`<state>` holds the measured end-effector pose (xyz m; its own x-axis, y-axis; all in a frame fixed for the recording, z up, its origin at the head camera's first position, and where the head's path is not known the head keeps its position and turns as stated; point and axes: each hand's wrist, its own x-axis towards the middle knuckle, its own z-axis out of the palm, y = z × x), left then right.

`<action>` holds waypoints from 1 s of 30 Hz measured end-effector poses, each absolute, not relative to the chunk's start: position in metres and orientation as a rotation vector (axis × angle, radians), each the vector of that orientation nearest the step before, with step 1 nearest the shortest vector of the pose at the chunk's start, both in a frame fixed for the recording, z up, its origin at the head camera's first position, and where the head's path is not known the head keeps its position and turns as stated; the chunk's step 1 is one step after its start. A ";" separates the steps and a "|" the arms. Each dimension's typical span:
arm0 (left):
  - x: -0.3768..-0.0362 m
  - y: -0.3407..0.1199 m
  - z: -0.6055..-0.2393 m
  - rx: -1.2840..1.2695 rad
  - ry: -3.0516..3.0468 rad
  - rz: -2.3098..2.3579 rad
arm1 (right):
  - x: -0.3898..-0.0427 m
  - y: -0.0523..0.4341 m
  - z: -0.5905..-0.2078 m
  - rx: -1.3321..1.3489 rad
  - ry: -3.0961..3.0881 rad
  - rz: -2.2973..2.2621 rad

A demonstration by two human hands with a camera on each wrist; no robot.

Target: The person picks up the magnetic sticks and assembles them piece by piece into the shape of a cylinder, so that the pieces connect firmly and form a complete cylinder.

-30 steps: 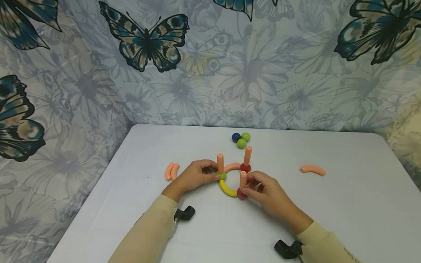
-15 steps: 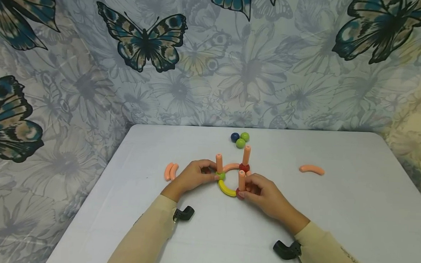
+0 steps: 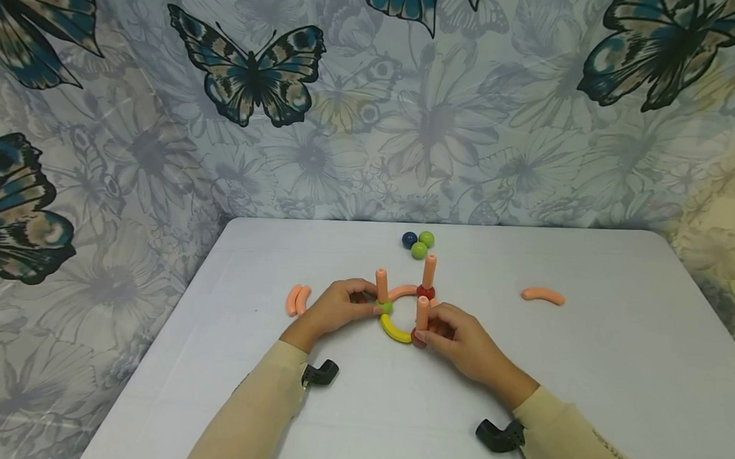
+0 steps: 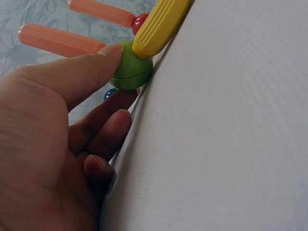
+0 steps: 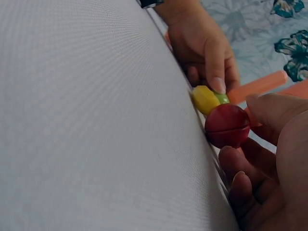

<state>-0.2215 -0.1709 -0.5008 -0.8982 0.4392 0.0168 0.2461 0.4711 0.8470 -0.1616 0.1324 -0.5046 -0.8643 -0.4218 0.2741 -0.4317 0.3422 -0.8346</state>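
Note:
A small ring of toy building pieces lies mid-table, with balls at its corners and upright orange sticks. My left hand [image 3: 339, 303] pinches the green ball [image 4: 132, 70] between thumb and fingers; an orange stick [image 3: 381, 285] rises from that ball. My right hand [image 3: 469, 336] grips the near red ball [image 5: 227, 126], thumb at the foot of its orange stick [image 3: 422, 313]. A yellow curved piece [image 3: 395, 330] joins these two balls. Behind, an orange curved piece [image 3: 404, 291] leads to another red ball [image 3: 425, 293] bearing a stick. My right fingers partly hide the ring's right side.
Two green balls and a dark blue ball [image 3: 409, 239] sit together near the back edge. Two orange curved pieces [image 3: 298, 300] lie left of my left hand. One more orange curved piece [image 3: 543, 295] lies to the right on the white table [image 3: 613, 377].
My right thumb has slid slightly left and down over the near red ball. My left hand keeps its hold on the green ball. The head view has shifted a little.

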 end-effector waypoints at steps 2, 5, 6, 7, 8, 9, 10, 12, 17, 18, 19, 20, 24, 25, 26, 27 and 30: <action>-0.221 -0.171 -0.501 0.587 2.509 1.402 | -0.162 0.132 -0.505 0.815 -2.567 1.605; -0.221 -0.171 -0.501 0.577 2.501 1.412 | -0.162 0.132 -0.504 0.815 -2.571 1.612; -0.221 -0.171 -0.500 0.575 2.498 1.415 | -0.161 0.132 -0.504 0.815 -2.572 1.614; -0.221 -0.172 -0.501 0.575 2.495 1.420 | -0.161 0.132 -0.504 0.815 -2.574 1.617; -0.221 -0.172 -0.501 0.576 2.495 1.419 | -0.161 0.132 -0.504 0.814 -2.575 1.619; -0.222 -0.171 -0.501 0.582 2.496 1.417 | -0.161 0.132 -0.504 0.811 -2.578 1.616; -0.222 -0.171 -0.501 0.587 2.497 1.417 | -0.160 0.132 -0.504 0.807 -2.582 1.616; -0.222 -0.171 -0.502 0.593 2.499 1.417 | -0.160 0.133 -0.504 0.805 -2.583 1.614; -0.222 -0.170 -0.502 0.606 2.499 1.421 | -0.161 0.133 -0.505 0.810 -2.586 1.606; -0.222 -0.170 -0.502 0.608 2.498 1.420 | -0.161 0.133 -0.505 0.811 -2.587 1.606; -0.222 -0.169 -0.502 0.610 2.497 1.420 | -0.161 0.133 -0.505 0.812 -2.589 1.607; -0.222 -0.169 -0.502 0.610 2.498 1.419 | -0.161 0.134 -0.505 0.812 -2.594 1.604; -0.222 -0.169 -0.501 0.610 2.501 1.412 | -0.161 0.135 -0.505 0.818 -2.610 1.588; -0.222 -0.169 -0.501 0.607 2.501 1.411 | -0.160 0.135 -0.505 0.823 -2.611 1.583; -0.222 -0.169 -0.501 0.602 2.499 1.408 | -0.160 0.135 -0.505 0.825 -2.615 1.580; -0.222 -0.170 -0.500 0.599 2.495 1.407 | -0.160 0.135 -0.505 0.828 -2.618 1.578; -0.221 -0.173 -0.498 0.578 2.458 1.425 | -0.161 0.134 -0.506 0.840 -2.616 1.575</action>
<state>-0.2211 -0.1727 -0.4977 -0.8924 0.4512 -0.0104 0.2153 0.4458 0.8689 -0.1610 0.1336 -0.5059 -0.8591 -0.4507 0.2424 -0.4251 0.3648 -0.8284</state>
